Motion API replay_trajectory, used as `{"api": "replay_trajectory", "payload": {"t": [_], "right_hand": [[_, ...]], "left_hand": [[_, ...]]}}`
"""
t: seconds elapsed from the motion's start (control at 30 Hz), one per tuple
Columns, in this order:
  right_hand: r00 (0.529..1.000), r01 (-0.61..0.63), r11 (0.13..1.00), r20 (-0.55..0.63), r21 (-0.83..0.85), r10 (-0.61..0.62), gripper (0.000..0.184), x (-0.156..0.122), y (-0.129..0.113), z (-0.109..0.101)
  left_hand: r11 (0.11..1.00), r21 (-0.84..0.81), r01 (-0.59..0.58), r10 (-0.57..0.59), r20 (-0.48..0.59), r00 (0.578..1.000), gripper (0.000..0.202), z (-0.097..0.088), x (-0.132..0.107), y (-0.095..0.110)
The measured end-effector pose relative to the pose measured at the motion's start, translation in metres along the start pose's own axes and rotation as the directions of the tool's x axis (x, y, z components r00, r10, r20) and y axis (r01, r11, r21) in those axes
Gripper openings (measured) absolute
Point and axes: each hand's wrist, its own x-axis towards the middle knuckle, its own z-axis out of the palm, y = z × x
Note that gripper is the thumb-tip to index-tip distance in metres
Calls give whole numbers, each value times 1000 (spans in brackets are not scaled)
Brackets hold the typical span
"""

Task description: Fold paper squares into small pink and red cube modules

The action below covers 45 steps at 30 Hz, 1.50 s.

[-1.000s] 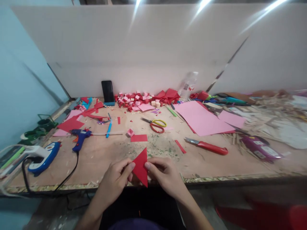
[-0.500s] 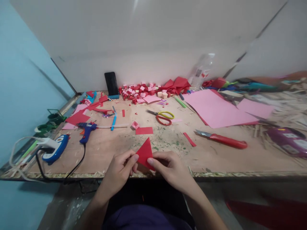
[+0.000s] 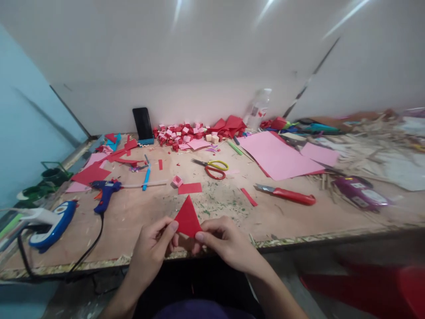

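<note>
A small red paper triangle (image 3: 187, 218) stands point up over the near edge of the wooden table (image 3: 139, 221). My left hand (image 3: 152, 248) pinches its lower left corner. My right hand (image 3: 226, 241) pinches its lower right corner with thumb and forefinger. Both hands hover just in front of the table edge, close together.
A red paper rectangle (image 3: 190, 188) and a tiny pink box (image 3: 177, 180) lie just beyond the hands. Scissors (image 3: 212, 168), a red utility knife (image 3: 287, 195), a blue glue gun (image 3: 103, 192), pink sheets (image 3: 277, 155), a pile of small red and pink cubes (image 3: 184, 134) and a phone (image 3: 142, 125) are spread farther back.
The red paper has gone from a longer piece with a point hanging below the fingers to a compact upright triangle. Both hands keep their pinch; the view has shifted.
</note>
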Motion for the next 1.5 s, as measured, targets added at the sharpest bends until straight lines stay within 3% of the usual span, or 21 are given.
{"api": "replay_trajectory", "payload": {"t": [0.13, 0.23, 0.37, 0.47, 0.6, 0.7, 0.87, 0.97, 1.07, 1.17, 1.37, 1.5], "right_hand": [[1000, 19, 1000, -18, 21, -18, 31, 0, 0, -1], [998, 26, 1000, -62, 4, -26, 35, 2, 2, -1], [970, 44, 996, -243, 72, -25, 19, 5, 6, 3], [946, 79, 991, -323, 111, -40, 43, 5, 9, 9], [984, 71, 988, -172, 139, -47, 65, 2, 12, 14], [993, 39, 994, -114, 106, -27, 67, 1, 13, 14], [987, 62, 998, -148, 23, -58, 46, 1, 5, 8], [984, 58, 997, -168, -55, -66, 18, 1, 2, 6], [966, -1, 996, -258, -90, -22, 34, 0, 5, 5], [945, -52, 999, -324, -9, 46, 38, 0, 8, 2], [966, -53, 995, -249, 80, 71, 36, 0, 5, 1], [973, -30, 989, -221, 147, 62, 28, 2, 5, 1]], "left_hand": [[997, -71, 22, -25, -40, 999, 49, 2, -1, 0], [997, -69, 14, -14, 7, 1000, 49, 1, 3, -2], [996, -79, 42, -34, 97, 995, 43, -4, 5, -5], [995, -90, 50, -41, 102, 994, 39, -7, 6, -4], [994, -70, -85, 92, 116, 989, 31, -6, 7, 2], [992, -66, -105, 115, 168, 979, 23, -6, 9, 6], [994, -73, -83, 97, 212, 972, 15, -7, 9, 6], [992, -98, -76, 97, 238, 966, 21, -8, 8, 7], [995, -29, -98, 102, 241, 965, 24, -7, 8, 9], [987, 63, -149, 130, 244, 961, 23, -6, 9, 9], [997, -69, 30, -15, 210, 978, 24, -1, 9, 4], [982, -178, 68, -31, 201, 979, 24, 0, 8, 5]]}}
